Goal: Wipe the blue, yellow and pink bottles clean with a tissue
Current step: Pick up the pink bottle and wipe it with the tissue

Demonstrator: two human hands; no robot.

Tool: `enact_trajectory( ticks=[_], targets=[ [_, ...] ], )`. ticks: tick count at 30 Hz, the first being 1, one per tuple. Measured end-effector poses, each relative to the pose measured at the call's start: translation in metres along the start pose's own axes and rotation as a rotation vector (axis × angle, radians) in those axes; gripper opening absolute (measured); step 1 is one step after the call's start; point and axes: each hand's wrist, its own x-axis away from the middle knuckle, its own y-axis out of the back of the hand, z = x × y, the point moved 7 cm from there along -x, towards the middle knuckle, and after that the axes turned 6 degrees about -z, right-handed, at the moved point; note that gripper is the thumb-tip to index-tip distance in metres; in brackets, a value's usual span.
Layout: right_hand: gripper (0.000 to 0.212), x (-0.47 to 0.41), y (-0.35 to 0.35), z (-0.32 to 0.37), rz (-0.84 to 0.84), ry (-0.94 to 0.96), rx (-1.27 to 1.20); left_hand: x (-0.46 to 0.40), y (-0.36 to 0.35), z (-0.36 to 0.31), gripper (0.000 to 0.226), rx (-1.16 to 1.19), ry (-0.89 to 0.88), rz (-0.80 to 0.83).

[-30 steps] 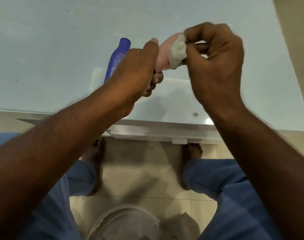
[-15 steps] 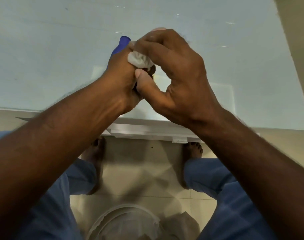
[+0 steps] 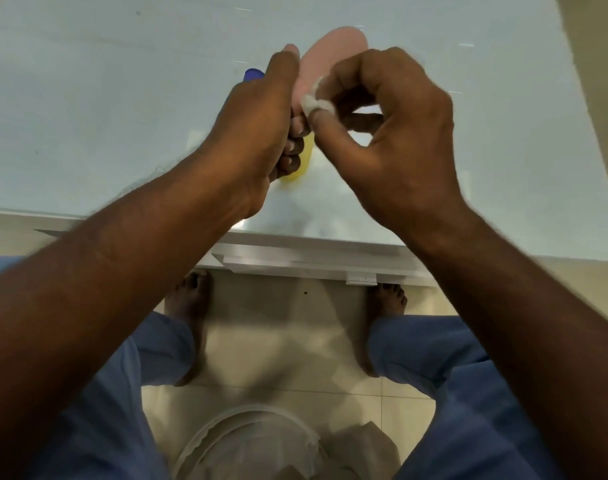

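Pink, smooth plastic bottle (image 3: 333, 60) with a rounded oval body: we have it lifted off the pale glass tabletop (image 3: 88, 98), its broad end pointing to the far side. Our left hand (image 3: 261, 133) wraps its near, narrow part in a closed grip, thumb along the side. Our right hand (image 3: 389, 133) pinches a small crumpled white tissue wad (image 3: 314, 100) between thumb and forefinger and presses it on the bottle's near flank, just beside the left fingers.

Handling, as we judge it: the bottle looks light and stiff, with a slick skin, so a full wrap low on the narrow part seems the safest hold, leaving the wide body free for rubbing. The tissue is soft and thin; hard rubbing could shred it.

Dark blue bottle (image 3: 254, 74) lies on the glass to the left, mostly hidden behind the left hand. Yellow bottle (image 3: 304, 164) lies nearer, below the left fingers, only partly showing.
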Motion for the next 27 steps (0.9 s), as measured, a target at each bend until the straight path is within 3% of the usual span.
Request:
enact_trajectory(
  ticks=[3,8,11,16,22,27],
  targets=[
    [0.017,-0.005,0.005,0.0,-0.047,0.005,-0.03,-0.001,0.002,-0.004,0.044,0.005,-0.024,0.012],
    [0.026,-0.023,0.038,-0.038,-0.243,-0.194,-0.051,0.003,-0.005,-0.002,0.04,-0.025,-0.031,0.068],
    [0.025,-0.015,0.029,-0.034,-0.19,-0.195,-0.064,0.001,-0.007,-0.001,0.041,-0.069,-0.06,0.063],
    [0.016,-0.004,0.005,0.001,-0.043,-0.03,-0.106,-0.002,-0.001,-0.001,0.045,-0.068,-0.047,0.019],
    [0.023,-0.022,0.036,-0.037,-0.256,-0.216,-0.164,-0.002,-0.003,-0.006,0.034,-0.051,-0.101,0.042],
    [0.02,-0.006,0.013,-0.018,-0.097,-0.161,-0.143,-0.002,-0.007,-0.005,0.036,-0.031,-0.107,0.072]
  ],
)
